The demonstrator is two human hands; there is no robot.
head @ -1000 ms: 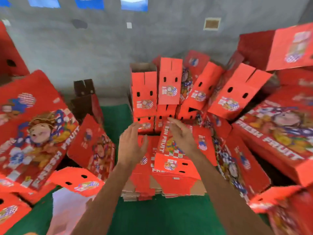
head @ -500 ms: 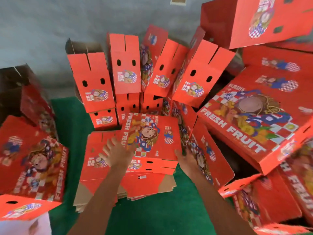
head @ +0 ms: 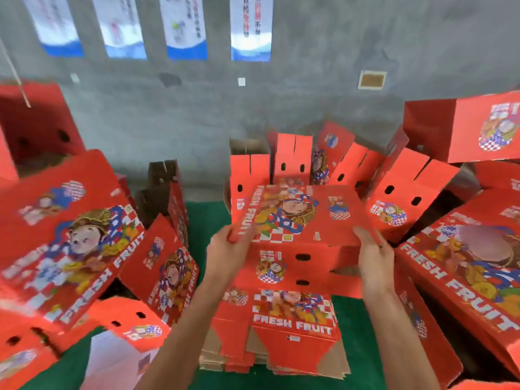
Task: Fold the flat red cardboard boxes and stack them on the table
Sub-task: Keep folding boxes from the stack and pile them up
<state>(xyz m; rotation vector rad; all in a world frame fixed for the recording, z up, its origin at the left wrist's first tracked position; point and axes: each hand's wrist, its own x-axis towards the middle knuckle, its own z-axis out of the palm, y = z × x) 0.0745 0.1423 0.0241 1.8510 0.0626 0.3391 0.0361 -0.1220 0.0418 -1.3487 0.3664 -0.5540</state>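
Above flat stack: left hand and right hand gripping opposite edges of raised box.

1. a packing workshop or warehouse: bare grey concrete wall hung with printed banners.
2. red fruit boxes heaped round a green surface, flat blanks stacked.

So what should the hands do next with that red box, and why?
Probably push its sides apart to open it. Both hands, left hand and right hand, hold the flat box by its edges, lifted above the stack of flat boxes. It looks collapsed, not yet box-shaped.
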